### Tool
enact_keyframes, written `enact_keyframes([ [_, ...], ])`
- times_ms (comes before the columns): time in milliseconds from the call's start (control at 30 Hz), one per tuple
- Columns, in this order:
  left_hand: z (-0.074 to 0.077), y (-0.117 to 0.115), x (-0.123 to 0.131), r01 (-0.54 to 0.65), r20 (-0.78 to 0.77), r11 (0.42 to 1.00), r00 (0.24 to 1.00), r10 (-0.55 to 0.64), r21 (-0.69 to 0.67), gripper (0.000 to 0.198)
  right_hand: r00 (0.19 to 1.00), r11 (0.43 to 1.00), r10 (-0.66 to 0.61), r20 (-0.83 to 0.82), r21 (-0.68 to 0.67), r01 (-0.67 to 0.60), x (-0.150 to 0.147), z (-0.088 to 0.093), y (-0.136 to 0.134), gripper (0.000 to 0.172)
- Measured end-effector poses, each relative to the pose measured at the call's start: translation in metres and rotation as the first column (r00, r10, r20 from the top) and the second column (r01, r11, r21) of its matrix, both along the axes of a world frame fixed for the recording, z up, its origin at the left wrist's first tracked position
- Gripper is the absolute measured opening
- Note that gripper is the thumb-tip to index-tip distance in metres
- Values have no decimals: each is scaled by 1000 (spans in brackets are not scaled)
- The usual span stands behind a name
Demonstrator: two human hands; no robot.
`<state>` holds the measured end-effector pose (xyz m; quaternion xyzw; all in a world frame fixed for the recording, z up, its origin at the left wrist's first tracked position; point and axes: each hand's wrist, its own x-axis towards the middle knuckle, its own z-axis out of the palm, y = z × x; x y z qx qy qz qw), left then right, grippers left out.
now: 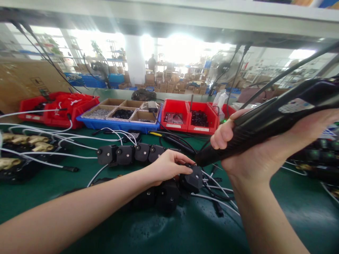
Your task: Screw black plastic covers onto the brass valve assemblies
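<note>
My right hand (254, 155) is wrapped round a black electric screwdriver (265, 120), held slanting with its nose down to the left. The nose meets the upper edge of a black plastic housing (192, 179); the tip itself is hard to make out. With thumb and fingers, my left hand (172, 165) grips that housing, which has a grey-white cable at its side. More black housings (168, 195) stand in a row beneath my left wrist. Behind it lies another row of black housings (125, 154) with small screws in their faces.
Across the back stand a blue tray (119, 125) with compartments of small parts and red bins (173, 125). Brass-coloured fittings (39, 143) lie at the left among white cables (76, 135). A black cable (291, 70) runs above the screwdriver. Dark parts (312, 151) sit at the right.
</note>
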<state>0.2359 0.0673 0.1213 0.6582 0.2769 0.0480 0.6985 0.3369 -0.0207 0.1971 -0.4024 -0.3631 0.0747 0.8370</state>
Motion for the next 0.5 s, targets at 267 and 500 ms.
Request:
enact_keyframes([
  [267, -2, -2, 1, -25, 18, 999, 1000, 25, -21, 28, 996, 997, 67, 53, -29, -66, 2, -3, 4, 69],
  [500, -5, -2, 0, -55, 15, 998, 998, 56, -22, 30, 996, 998, 54, 78, -24, -52, 2, -7, 7, 72],
])
